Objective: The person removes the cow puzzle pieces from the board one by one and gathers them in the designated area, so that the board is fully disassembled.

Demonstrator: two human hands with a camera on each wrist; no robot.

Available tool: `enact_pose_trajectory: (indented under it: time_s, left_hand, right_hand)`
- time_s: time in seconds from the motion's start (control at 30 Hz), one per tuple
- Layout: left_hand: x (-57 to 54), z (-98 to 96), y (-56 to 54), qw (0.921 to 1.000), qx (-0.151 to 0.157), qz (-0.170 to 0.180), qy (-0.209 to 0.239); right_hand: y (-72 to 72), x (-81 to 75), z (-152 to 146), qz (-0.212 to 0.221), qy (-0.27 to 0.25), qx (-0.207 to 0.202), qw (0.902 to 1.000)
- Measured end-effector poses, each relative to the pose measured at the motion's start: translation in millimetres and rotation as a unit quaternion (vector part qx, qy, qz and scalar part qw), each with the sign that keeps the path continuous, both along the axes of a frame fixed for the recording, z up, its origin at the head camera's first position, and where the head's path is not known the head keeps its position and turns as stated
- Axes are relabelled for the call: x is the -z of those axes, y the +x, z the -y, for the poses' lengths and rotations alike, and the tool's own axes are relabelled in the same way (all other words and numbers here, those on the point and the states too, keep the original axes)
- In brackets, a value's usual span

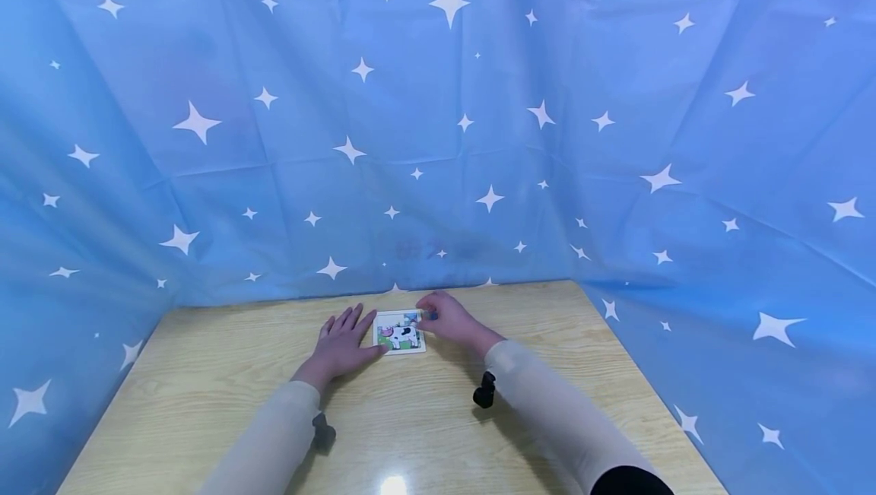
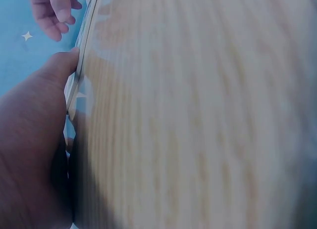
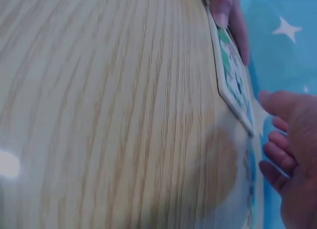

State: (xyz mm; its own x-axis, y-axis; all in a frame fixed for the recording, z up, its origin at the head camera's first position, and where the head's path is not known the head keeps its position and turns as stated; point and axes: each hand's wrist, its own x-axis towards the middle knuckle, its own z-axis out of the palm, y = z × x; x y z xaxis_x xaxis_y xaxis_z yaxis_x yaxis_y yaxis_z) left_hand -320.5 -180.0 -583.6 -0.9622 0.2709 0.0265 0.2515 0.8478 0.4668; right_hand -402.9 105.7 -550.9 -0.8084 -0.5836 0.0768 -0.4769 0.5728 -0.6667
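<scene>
The biggest thing is the blue cloth [image 1: 411,99] with white stars, up at twelve o'clock. Below it is the wooden surface [image 1: 404,411]. Two pale sleeves [image 1: 554,415] reach in from five and seven o'clock.

The hands are apart, one on each side of the board. The left hand [image 1: 342,350] is at nine o'clock, fingers long and spread, its thumb on the board's edge near seven. The right hand [image 1: 448,324] is at two o'clock with bent fingers; I cannot tell if they pinch anything.

The small flat board [image 1: 407,351] lies near the far edge of the surface. I think one hand is keeping it still while the other works at its corner. The next move seems to need gentle fingers and a steady board.

The board has a white rim, green grass low down and blue near two o'clock. Its black-and-white cow [image 1: 404,335] has a pink face.
</scene>
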Motion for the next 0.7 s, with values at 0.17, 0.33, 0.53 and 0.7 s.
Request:
enact_pose_trajectory:
  time_s: [0.17,0.33,0.53,0.7]
  left_hand:
    - [-7.6,-3.2,3.1,0.9998,-0.007,0.01,-0.018]
    - [-6.8,-2.9,3.4,0.9999,-0.002,0.002,-0.013]
    - [-5.9,-1.7,3.4,0.9999,0.0,-0.001,-0.011]
    - [0.8,0.6,-0.5,0.9999,0.004,-0.008,-0.009]
  right_hand:
    - [0.6,-3.5,12,-0.011,0.038,-0.032,0.9987]
    - [-0.7,-5.2,19,-0.021,0.072,-0.031,0.9967]
    - [-1.8,-8.9,25,-0.018,0.096,-0.027,0.9948]
    - [-3.0,-14.5,29,-0.003,0.116,-0.037,0.9926]
